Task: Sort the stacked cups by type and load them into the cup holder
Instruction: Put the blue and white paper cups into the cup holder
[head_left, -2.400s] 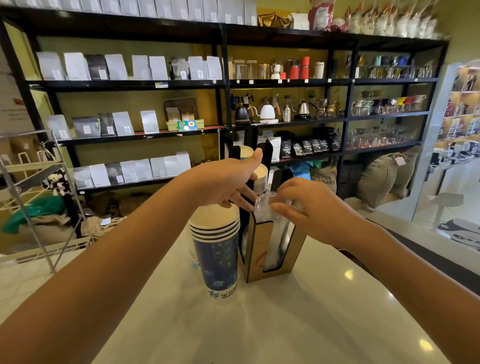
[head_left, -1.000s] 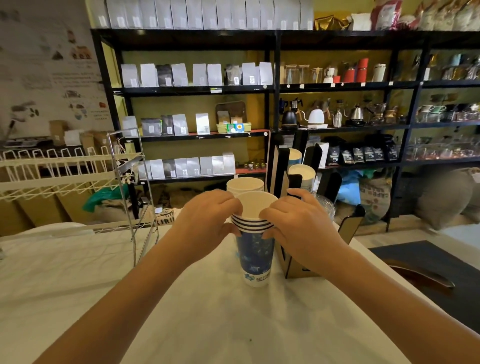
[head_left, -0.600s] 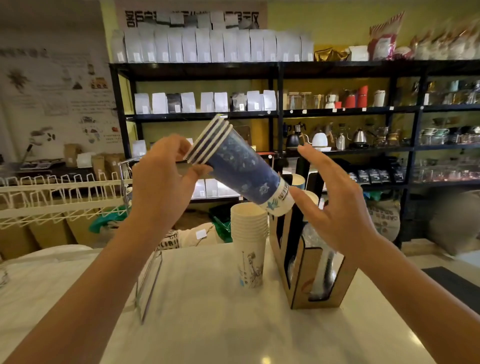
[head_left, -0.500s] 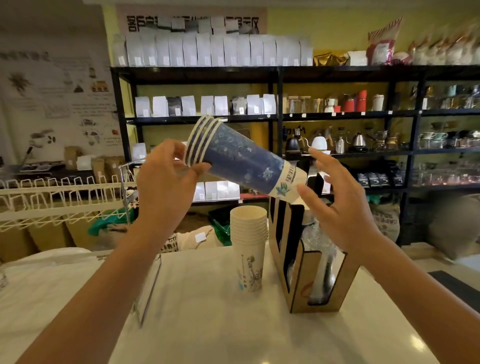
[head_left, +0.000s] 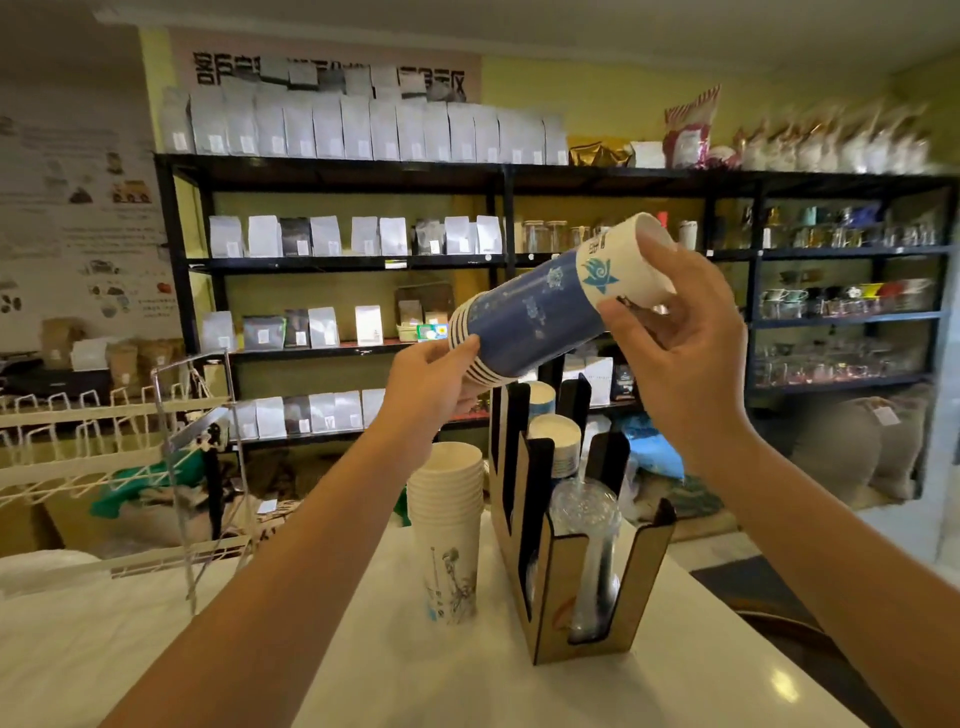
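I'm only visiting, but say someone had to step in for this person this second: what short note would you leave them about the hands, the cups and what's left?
Left hand: grip on the rim end of the blue cup stack, which is held in the air, tipped with its base up and to the right.
Right hand: grip on the base end of that stack.
Cup holder: on the counter; clear cups sit in the front slot, paper cups in slots behind.
White cup stack: standing on the counter left of the holder, untouched.
Left: slot the blue stack, then the white one.
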